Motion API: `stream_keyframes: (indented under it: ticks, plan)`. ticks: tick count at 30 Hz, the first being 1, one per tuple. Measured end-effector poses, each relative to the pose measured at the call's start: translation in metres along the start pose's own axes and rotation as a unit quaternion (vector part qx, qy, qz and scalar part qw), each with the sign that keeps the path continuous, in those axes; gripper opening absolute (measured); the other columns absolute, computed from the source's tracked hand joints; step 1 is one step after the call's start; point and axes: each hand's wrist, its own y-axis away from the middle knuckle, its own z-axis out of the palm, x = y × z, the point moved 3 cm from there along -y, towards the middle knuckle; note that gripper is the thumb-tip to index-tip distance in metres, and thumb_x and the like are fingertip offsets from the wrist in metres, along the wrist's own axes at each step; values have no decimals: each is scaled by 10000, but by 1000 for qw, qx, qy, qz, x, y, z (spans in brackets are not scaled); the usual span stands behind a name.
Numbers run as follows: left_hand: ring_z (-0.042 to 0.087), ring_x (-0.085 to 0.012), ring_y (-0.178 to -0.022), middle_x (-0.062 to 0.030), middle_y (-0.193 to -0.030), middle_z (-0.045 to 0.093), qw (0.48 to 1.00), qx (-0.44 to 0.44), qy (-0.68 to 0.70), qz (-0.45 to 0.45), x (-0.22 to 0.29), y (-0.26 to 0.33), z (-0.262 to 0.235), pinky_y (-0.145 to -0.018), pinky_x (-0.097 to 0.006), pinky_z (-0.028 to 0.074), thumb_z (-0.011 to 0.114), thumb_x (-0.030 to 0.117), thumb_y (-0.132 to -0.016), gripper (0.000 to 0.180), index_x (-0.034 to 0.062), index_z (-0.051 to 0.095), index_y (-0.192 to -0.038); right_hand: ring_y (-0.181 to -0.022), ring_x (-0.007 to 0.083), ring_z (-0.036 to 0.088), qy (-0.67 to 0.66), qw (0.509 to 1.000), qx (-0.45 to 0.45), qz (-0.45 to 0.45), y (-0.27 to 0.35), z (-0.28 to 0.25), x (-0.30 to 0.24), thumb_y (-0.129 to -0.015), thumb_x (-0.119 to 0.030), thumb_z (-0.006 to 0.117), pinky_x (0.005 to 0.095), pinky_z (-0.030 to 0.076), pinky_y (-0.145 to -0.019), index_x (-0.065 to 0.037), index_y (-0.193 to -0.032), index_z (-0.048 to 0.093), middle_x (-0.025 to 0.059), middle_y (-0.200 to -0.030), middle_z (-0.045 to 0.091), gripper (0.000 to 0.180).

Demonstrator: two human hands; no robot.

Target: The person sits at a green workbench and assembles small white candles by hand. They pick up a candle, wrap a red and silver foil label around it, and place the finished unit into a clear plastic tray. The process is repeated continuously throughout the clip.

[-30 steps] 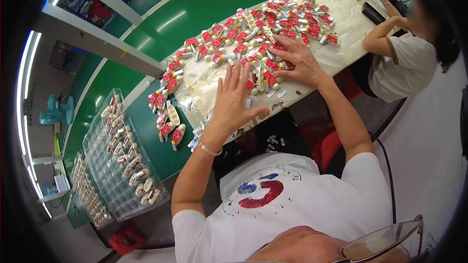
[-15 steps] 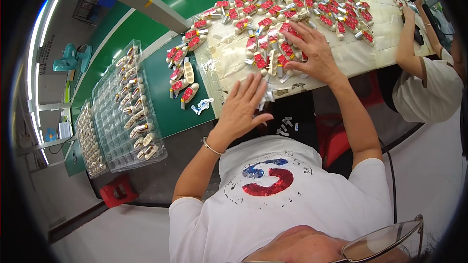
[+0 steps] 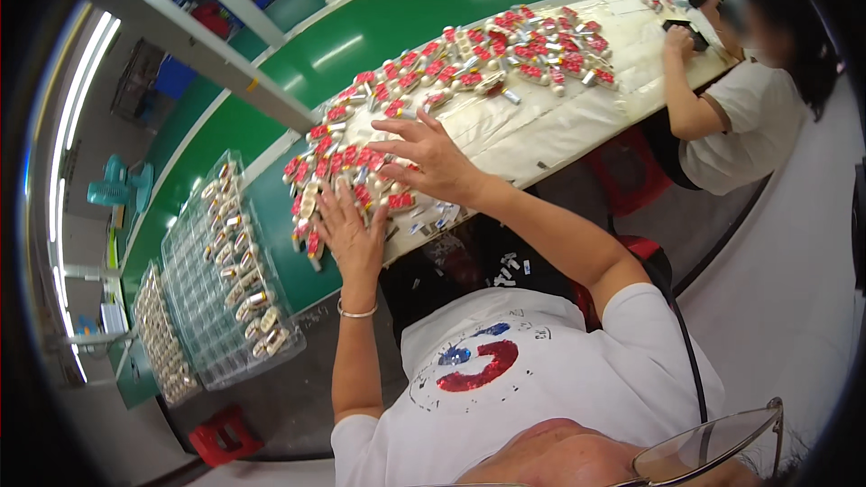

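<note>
Many small oblong cream-coloured plastic parts with red faces and silver ends lie heaped on the workbench. One cluster of these parts (image 3: 346, 159) sits at the left end, around my hands. My left hand (image 3: 350, 230) rests at the cluster's near side, fingers spread and touching parts. Over the cluster's right side is my right hand (image 3: 437, 162), its fingers stretched out and apart; whether its fingertips touch the parts is unclear. A single red-faced part (image 3: 401, 202) lies between the two hands. Neither hand grips anything that I can see.
A clear compartment tray (image 3: 194, 307), partly filled, stands left, beside a fuller tray (image 3: 162, 334). More red-faced parts (image 3: 541, 50) spread across the cream bench cover (image 3: 514, 135). Small white scraps (image 3: 439, 216) lie near the edge. At right sits a co-worker (image 3: 722, 117). A metal post (image 3: 225, 63) rises behind.
Both hands have moved left along the bench. A batch of parts now lies gathered farther left, onto the green surface, leaving a gap from the other parts. The view has shifted too.
</note>
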Motion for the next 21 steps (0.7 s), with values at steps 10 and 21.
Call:
stream_keyframes:
  ticks: [10,21]
  plan:
    - [136,-333,-1478,-126,-1586,227,988,-66,49,133,66,-12,-1,-1176,-529,44,584,514,-901,728,104,385,-1469,-1323,244,430,382,921,8,80,44,-213,173,-839,-559,634,471,299,-1094,-243,-1278,629,37,-1406,516,541]
    - [146,-302,-1481,-114,-1576,259,998,-36,37,45,55,-45,9,-1177,-515,85,597,452,-904,711,77,379,-1468,-1334,295,395,217,971,-84,62,39,-106,79,-780,-446,728,495,312,-1083,-173,-1216,644,53,-1359,519,521]
